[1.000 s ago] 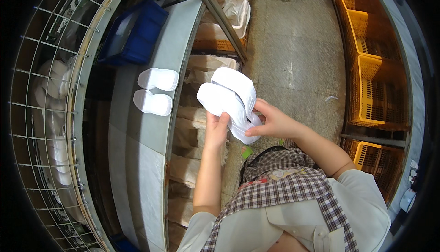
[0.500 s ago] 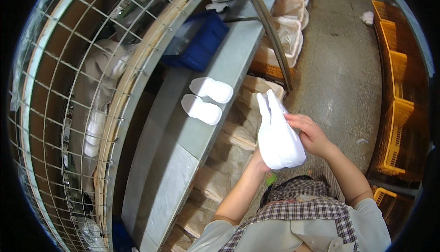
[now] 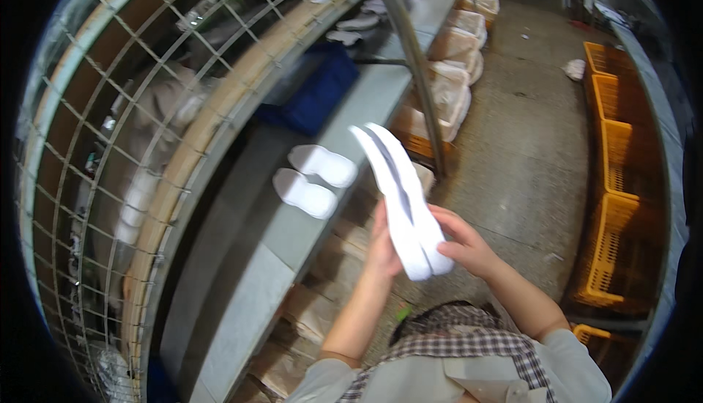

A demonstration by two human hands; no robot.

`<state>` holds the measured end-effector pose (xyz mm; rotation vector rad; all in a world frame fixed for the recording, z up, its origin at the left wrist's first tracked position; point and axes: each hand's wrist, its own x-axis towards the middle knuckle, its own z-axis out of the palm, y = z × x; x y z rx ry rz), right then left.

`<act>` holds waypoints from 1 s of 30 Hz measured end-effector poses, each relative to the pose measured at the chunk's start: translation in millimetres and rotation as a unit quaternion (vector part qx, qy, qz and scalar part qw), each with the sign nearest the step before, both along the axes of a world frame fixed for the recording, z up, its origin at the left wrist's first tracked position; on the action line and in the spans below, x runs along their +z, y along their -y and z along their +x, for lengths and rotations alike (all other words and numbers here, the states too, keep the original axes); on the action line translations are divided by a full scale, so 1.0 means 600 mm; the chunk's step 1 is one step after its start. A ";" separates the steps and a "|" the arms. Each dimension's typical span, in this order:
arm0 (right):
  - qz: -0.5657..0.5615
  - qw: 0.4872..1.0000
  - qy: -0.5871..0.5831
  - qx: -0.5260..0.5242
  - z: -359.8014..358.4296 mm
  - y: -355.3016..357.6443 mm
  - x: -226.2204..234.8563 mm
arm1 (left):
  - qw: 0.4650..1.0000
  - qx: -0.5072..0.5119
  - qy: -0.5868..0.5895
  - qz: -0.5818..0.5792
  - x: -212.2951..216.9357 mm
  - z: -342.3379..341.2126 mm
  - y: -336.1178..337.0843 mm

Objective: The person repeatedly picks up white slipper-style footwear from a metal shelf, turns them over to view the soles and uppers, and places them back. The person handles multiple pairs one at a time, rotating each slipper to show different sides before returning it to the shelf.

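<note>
Both hands are clamped on a pair of white insoles [image 3: 401, 198], left hand [image 3: 382, 245] behind them, right hand [image 3: 465, 245] gripping the lower end, so the left fingers are mostly hidden. The pair is held just right of the grey worktop [image 3: 293, 234], where two more white insoles [image 3: 313, 180] lie. Behind the worktop a wire mesh [image 3: 139, 146] blurs whatever's past it. Orange crates [image 3: 619, 205] sit far right across the concrete floor [image 3: 523, 154].

A wire mesh screen [image 3: 110, 146] is seen along the left, beside a grey workbench [image 3: 285, 234]. Two white slippers [image 3: 313, 179] are laid side by side on it, near a blue bin [image 3: 315, 91]. Orange crates [image 3: 619, 205] are stacked at the right on the concrete floor [image 3: 512, 146].
</note>
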<state>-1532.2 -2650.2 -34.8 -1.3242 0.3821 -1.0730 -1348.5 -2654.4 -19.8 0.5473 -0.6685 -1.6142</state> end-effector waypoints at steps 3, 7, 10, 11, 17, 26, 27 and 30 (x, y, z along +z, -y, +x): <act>0.000 1.000 -0.004 -0.007 -0.002 0.000 0.004 | 0.999 0.028 -0.032 -0.024 0.014 -0.013 -0.007; -0.001 1.000 0.017 -0.001 -0.002 -0.002 0.013 | 0.998 0.028 -0.014 -0.057 0.032 -0.022 -0.016; -0.012 1.000 0.022 -0.007 0.006 -0.007 0.022 | 0.995 0.064 0.043 -0.061 0.034 -0.022 -0.018; -0.018 1.000 0.005 -0.020 0.007 -0.012 0.025 | 0.995 0.077 0.054 -0.036 0.033 -0.019 -0.017; -0.330 0.887 -0.274 -0.173 0.019 -0.028 0.062 | 1.000 0.018 -0.003 -0.013 0.007 -0.012 0.006; -0.356 0.889 -0.257 -0.132 0.039 -0.040 0.105 | 0.915 -0.167 -0.364 -0.055 -0.005 -0.005 0.015; -0.355 0.891 -0.245 -0.141 0.043 -0.040 0.105 | 0.925 -0.141 -0.348 -0.056 -0.005 -0.005 0.014; -0.369 0.875 -0.269 -0.163 0.050 -0.050 0.104 | 0.917 -0.122 -0.368 -0.095 -0.004 -0.002 0.007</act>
